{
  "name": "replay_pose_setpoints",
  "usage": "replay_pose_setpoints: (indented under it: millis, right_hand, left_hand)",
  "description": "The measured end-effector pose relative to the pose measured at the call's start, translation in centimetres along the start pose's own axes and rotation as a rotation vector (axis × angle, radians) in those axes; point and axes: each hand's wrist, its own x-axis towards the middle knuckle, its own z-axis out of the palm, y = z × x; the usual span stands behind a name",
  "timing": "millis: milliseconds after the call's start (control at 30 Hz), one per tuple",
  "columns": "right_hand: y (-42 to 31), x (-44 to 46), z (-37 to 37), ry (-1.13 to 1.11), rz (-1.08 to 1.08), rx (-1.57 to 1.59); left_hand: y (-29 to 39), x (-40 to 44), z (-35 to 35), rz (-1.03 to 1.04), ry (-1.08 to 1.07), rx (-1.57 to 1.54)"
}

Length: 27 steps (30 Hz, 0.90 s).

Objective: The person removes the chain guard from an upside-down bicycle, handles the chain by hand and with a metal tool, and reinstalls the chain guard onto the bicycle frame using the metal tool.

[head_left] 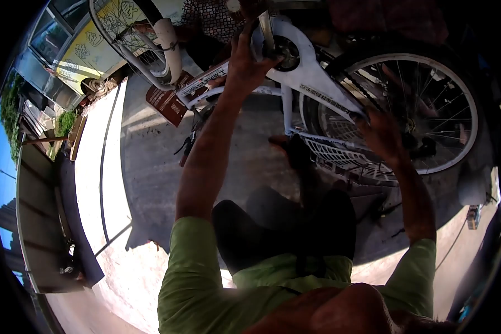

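Note:
A white bicycle stands upside down before me, its saddle end toward the floor. A long white chain guard (312,72) with dark lettering runs from the crank toward the rear wheel (467,111). My left hand (245,69) is closed around the guard's front end, thumb beside the silver crank arm (266,33); some of its fingers are hidden. My right hand (381,133) pinches the rear tip of the guard near the wheel hub. The dark chain (353,89) shows between guard and tyre. Below it is a white slatted rack or basket (339,153).
The front wheel (108,42) with a white mudguard (167,50) is at upper left. A brown perforated panel (167,106) lies near the frame. Another person's patterned clothing (211,19) shows behind the bicycle. A metal sheet (39,217) stands at left.

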Motion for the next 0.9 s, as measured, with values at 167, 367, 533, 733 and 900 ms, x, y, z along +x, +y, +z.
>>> replay_pose_setpoints:
  millis: [167,367,533,733,900]
  right_hand:
    - [-0.9,-0.8,-1.9,0.181,0.094,-0.163]
    - [-0.5,0.3,-2.6,0.376,-0.111,-0.129]
    - [-0.9,0.4,-1.5,0.401,-0.126,-0.149]
    - [-2.9,0.9,-1.7,0.499,-0.164,-0.108]
    - [-4.3,0.5,-3.3,0.193,0.085,-0.118]
  left_hand:
    - [0.6,-0.6,0.0,-0.086,0.018,0.053]
    - [-0.5,-1.2,-0.5,-0.179,-0.021,-0.024]
    - [-3.1,-1.2,-0.9,-0.157,-0.018,-0.386]
    - [-3.2,0.7,-2.7,-0.323,0.107,-0.511]
    - [-2.3,2.5,-2.6,-0.468,0.090,-0.546]
